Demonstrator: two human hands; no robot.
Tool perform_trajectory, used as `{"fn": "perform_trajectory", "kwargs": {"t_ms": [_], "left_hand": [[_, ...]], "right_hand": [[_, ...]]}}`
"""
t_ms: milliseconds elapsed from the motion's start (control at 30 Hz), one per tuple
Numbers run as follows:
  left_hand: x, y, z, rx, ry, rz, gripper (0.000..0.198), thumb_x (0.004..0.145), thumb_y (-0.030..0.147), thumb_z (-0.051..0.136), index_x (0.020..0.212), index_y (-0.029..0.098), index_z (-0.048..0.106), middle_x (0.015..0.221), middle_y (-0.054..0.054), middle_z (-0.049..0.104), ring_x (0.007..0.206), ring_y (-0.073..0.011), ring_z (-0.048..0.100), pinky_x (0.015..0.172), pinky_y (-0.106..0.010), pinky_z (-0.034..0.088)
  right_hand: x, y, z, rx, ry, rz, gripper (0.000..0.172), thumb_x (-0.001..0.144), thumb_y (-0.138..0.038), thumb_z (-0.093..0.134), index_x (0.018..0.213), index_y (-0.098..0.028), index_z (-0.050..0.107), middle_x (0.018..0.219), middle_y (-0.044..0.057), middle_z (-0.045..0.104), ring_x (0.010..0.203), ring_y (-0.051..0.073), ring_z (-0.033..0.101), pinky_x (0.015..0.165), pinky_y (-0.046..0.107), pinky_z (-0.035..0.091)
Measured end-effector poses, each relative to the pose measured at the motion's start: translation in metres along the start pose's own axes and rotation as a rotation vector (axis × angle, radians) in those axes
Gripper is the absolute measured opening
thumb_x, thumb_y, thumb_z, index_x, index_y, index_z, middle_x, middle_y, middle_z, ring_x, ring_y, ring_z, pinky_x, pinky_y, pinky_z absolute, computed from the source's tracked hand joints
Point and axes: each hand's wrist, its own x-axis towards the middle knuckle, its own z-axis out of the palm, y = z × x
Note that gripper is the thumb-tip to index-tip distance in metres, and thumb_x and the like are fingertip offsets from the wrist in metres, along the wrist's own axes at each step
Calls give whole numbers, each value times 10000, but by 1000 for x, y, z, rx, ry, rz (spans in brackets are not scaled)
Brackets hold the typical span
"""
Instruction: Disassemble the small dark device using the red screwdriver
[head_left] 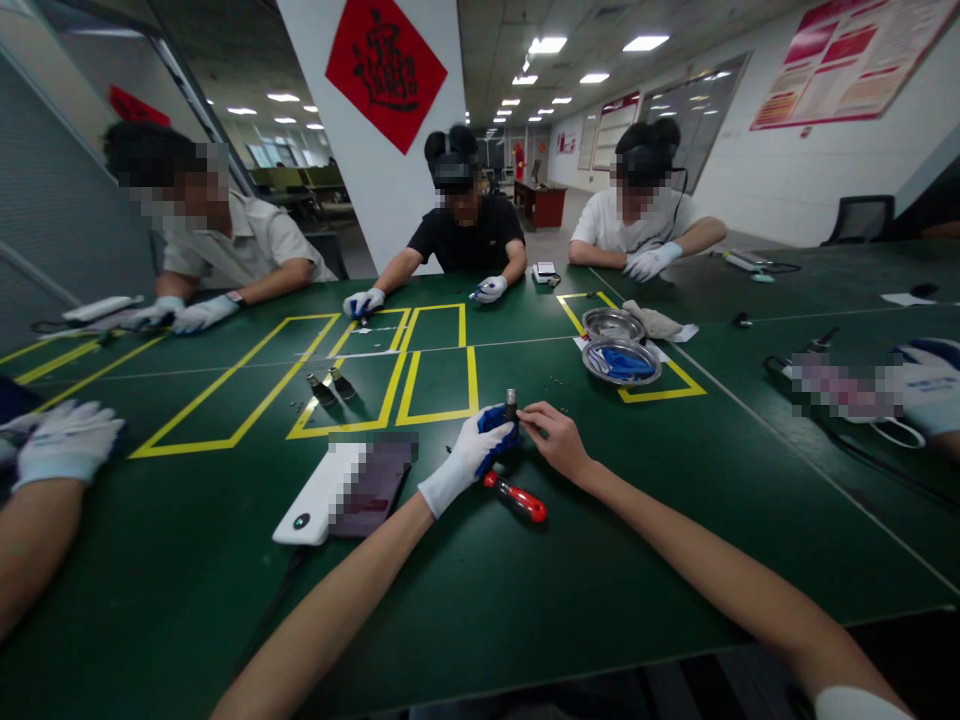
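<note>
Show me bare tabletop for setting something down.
Bare green table: between the forearms, nearer than the red-and-black screwdriver; also between right forearm and steel bowls. Crowded: around the left hand, between screwdriver and white power bank.

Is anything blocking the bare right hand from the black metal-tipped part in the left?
Nothing visible: the right hand has its fingertips right at the black part, which rises from the gloved left hand. The red handle lies nearer the wearer, outside that gap.
</note>
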Motion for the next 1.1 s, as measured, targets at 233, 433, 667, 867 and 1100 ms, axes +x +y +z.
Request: {"fn": "perform_trajectory", "kwargs": {"t_ms": [233,433,667,867,1100], "left_hand": [[-2,3,3,126,-37,37,460,666,252,743,1081,130,587,1005,-89,662,867,-190,627,862,-365,474],[0,0,3,261,-4,71,448,681,273,725,1084,153,571,1024,-82,652,894,-190,620,882,-367,463],[-2,4,3,241,-34,48,366,717,283,702,1041,157,587,1034,-84,650,921,-194,617,891,-361,464],[1,-2,2,92,-44,14,395,692,256,725,1044,129,601,1020,-90,656,888,-180,621,890,-359,467],[0,2,0,129,36,53,492,672,295,744,1114,158,577,1073,-92,640,944,-195,610,880,-356,474]], "right_hand": [[4,1,-4,57,0,21,143,889,-235,526,945,-210,655,946,60,613,798,166,602,706,287,509],[12,3,-15,-128,-131,-93,145,917,-213,467,966,-191,601,970,75,596,822,159,587,718,263,486],[13,0,-18,-162,-173,-139,180,931,-206,433,988,-199,604,989,79,604,858,165,594,757,274,486],[0,2,-7,-55,-72,-90,181,904,-234,494,999,-211,646,983,73,621,851,171,603,754,300,498],[11,7,-14,47,-84,-60,218,885,-226,507,1049,-214,650,1006,63,648,853,165,616,743,286,498]]}}
